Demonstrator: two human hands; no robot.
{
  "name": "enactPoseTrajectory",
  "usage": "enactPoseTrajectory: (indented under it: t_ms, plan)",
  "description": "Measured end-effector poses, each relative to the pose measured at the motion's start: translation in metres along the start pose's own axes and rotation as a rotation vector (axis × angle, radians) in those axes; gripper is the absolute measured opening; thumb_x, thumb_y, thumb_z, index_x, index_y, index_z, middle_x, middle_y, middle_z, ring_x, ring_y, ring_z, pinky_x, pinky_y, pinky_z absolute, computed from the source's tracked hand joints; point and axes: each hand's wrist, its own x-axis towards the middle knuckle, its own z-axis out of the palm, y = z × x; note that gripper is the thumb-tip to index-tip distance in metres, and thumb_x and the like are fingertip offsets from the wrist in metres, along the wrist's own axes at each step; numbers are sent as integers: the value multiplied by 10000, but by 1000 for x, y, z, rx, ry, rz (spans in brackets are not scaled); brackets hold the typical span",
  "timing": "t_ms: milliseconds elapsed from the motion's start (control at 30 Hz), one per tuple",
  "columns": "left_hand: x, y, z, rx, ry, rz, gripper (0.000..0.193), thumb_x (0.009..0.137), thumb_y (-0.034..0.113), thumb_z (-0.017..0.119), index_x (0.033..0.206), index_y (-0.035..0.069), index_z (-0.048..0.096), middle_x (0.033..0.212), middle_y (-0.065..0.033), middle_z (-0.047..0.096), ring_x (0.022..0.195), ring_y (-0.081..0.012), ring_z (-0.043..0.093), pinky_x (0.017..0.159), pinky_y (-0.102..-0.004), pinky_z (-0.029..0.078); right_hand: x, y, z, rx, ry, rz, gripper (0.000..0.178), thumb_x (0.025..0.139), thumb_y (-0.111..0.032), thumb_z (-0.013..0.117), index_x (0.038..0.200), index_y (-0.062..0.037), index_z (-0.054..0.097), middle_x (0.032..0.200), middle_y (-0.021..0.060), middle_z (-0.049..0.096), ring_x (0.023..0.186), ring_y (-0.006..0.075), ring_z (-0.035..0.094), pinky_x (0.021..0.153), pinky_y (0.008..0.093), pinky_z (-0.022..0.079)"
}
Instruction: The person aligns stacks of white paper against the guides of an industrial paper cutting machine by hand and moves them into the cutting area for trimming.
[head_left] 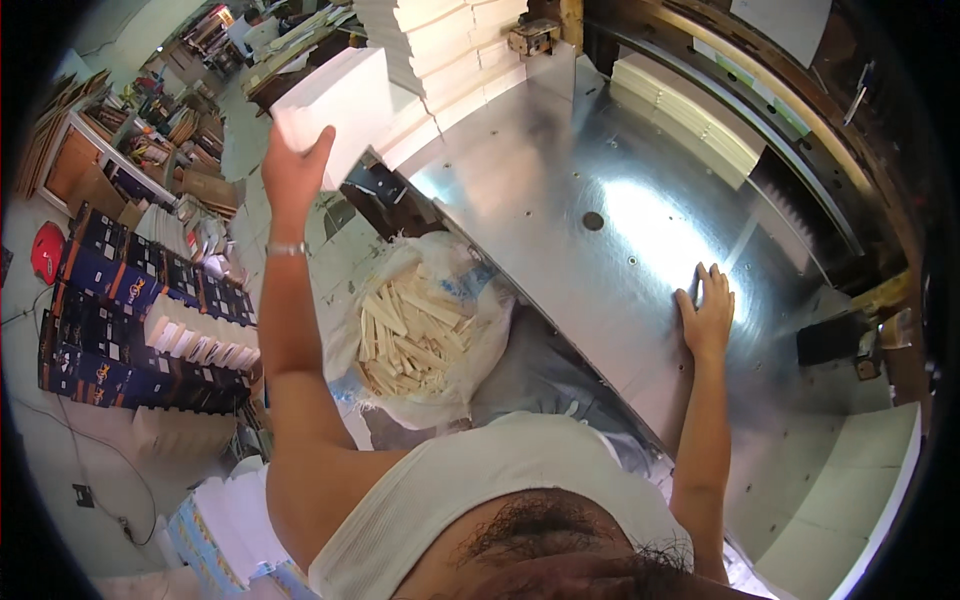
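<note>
My left hand [298,168] grips a thick block of white paper [345,105], raised at the far left beside the metal table's corner. The thumb lies across its near face; the other fingers are hidden behind it. My right hand [708,312] rests flat on the shiny metal table [540,220], fingers spread, with nothing in it. Just behind the held block rises a tall stack of white paper blocks [440,50]. Further white blocks [690,115] stand in a row under the machine's bar at the back of the table.
A white sack [490,350] full of cut paper strips [410,330] stands left of the table edge. Dark blue boxes [110,350] are stacked on the floor at left, with paper blocks [200,335] on them. White sheets [830,490] lie at the table's right end. A cable [90,440] crosses the floor.
</note>
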Motion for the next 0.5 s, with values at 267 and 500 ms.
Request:
enactPoseTrajectory:
  t_ms: [267,500]
  plan:
    - [-176,49,17,-1511,-230,-659,551,1066,306,551,1492,-36,478,1476,-168,591,1334,-319,595,1133,-446,467,1,0,6,150,-73,22,738,961,-488,687,1549,-80,510,1607,246,459,1536,399,359,1263,588,204]
    - [-246,122,83,-1757,-896,-645,612,1003,273,643,1481,-64,462,1390,-188,635,1265,-295,641,1081,-422,515,-45,-51,-63,1605,-386,35,808,995,-509,647,1571,20,444,1533,240,544,1437,349,501,1194,440,369]
